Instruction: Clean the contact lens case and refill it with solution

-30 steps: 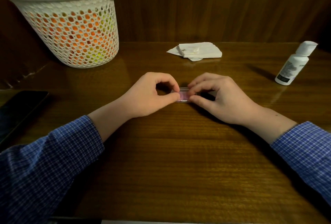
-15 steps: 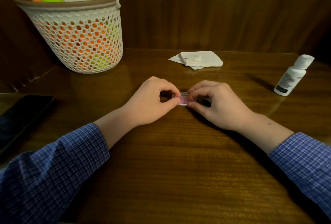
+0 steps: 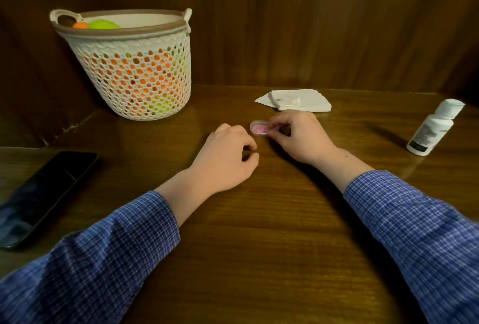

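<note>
A: Where's the lens case point(image 3: 260, 128)?
B: On the bench point(image 3: 259, 233), mid-far, long axis left-right. Right hand point(image 3: 302, 137) pinches its right end.
A: Left hand point(image 3: 228, 159)?
B: Just near-left of the case, apart, loosely curled, grasping nothing.
A: Solution bottle point(image 3: 432, 128)?
B: Far right, well apart; right hand is nearer.

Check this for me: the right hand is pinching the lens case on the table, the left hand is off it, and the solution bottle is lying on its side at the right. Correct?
Not quite. The head view shows the solution bottle standing upright, cap on, at the right. The rest holds: the right hand pinches the lens case on the table, and the left hand is off it.
</note>
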Tool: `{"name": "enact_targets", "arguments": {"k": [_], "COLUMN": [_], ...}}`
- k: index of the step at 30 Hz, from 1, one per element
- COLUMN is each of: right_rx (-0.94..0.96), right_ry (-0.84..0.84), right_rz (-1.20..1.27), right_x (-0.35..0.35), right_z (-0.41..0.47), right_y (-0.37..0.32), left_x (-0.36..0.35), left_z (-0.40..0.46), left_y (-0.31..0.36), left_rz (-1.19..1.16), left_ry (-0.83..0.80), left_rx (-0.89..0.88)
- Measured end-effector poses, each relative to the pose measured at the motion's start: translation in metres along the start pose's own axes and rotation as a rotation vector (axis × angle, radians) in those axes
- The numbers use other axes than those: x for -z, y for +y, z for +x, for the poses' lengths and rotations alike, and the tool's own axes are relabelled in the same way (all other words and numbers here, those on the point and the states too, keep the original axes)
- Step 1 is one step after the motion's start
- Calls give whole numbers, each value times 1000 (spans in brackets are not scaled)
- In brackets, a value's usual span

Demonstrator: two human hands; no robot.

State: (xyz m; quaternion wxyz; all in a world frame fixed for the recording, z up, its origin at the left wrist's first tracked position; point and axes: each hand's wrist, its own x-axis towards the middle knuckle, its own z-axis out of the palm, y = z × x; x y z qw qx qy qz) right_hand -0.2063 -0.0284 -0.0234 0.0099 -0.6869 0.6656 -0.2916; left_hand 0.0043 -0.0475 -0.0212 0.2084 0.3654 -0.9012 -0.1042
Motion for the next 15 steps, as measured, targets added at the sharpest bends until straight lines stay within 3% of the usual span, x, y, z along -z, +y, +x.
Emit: {"name": "enact_targets", "arguments": {"k": [5, 9, 15], "right_rx": [63, 6, -20], "right_ry": [26, 106, -53], "right_rz": [-43, 21, 4], "right_x": [1, 14, 52], "right_z": [-9, -27, -92], "right_y": [5, 3, -12], "left_x": [1, 6, 22], "left_z": [0, -7, -47], "left_y": [2, 7, 45], "left_rz": [5, -38, -112], "left_ry": [-6, 9, 20], "left_rx": [5, 29, 35]}}
